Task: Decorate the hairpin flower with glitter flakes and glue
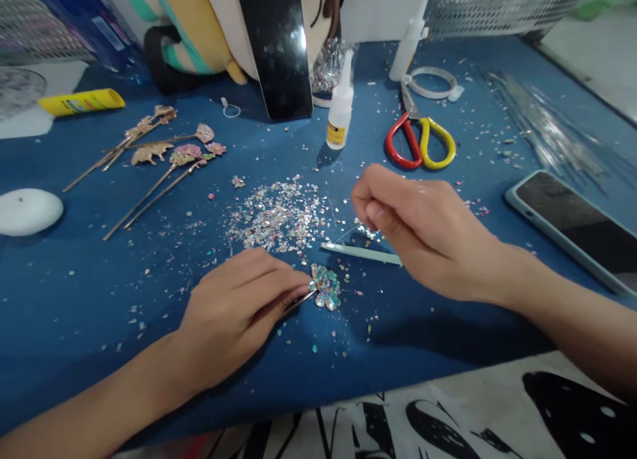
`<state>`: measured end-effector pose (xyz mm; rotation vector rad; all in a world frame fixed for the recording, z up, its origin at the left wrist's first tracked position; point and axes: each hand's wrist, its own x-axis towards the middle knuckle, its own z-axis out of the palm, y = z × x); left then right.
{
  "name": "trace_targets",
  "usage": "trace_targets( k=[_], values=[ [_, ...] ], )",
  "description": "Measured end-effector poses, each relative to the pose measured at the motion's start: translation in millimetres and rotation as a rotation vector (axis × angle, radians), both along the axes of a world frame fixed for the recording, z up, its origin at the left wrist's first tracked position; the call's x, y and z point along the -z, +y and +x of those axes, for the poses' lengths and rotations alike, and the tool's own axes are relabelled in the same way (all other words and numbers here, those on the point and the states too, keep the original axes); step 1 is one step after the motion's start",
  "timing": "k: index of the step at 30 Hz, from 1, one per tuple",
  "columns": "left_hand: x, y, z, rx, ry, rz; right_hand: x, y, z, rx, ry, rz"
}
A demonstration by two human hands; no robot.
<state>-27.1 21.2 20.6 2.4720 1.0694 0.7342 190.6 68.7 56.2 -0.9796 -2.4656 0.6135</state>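
Observation:
My left hand [243,306] is closed, pinching the thin metal stem of a hairpin. The hairpin's flower-shaped head [326,288], covered in shiny teal and silvery flakes, sticks out to the right of my fingertips, just above the blue tabletop. My right hand [418,227] is curled up and raised over the table. A fine, pale strand [348,233] runs down to the left from near its fingers; its upper end is hidden. Below that hand lies a pair of mint-coloured tweezers [362,252], tip to the left. Behind both hands spreads a heap of iridescent flakes [281,213].
Behind the flakes stands a small glue bottle [339,117], with scissors [417,137] to its right. Several decorated hairpins [159,147] and a yellow tube [84,102] lie left. A white egg-shaped object [30,211] is at far left, a phone [577,227] at right. Another dark-screened phone [276,48] leans upright.

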Motion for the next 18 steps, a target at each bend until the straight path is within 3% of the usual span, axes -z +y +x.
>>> trace_targets(
  k=[8, 13, 18],
  values=[
    [8.4, 3.6, 1.0, 0.032, 0.043, 0.033, -7.0, -3.5, 14.2, 0.139, -0.047, 0.041],
    [3.8, 6.4, 0.0, -0.016, 0.024, 0.07, -3.2, -7.7, 31.6, 0.221, -0.162, 0.013],
    [-4.4, 7.4, -1.4, -0.008, 0.052, -0.084, 2.1, -15.0, 47.9, 0.254, -0.234, -0.039]
  ],
)
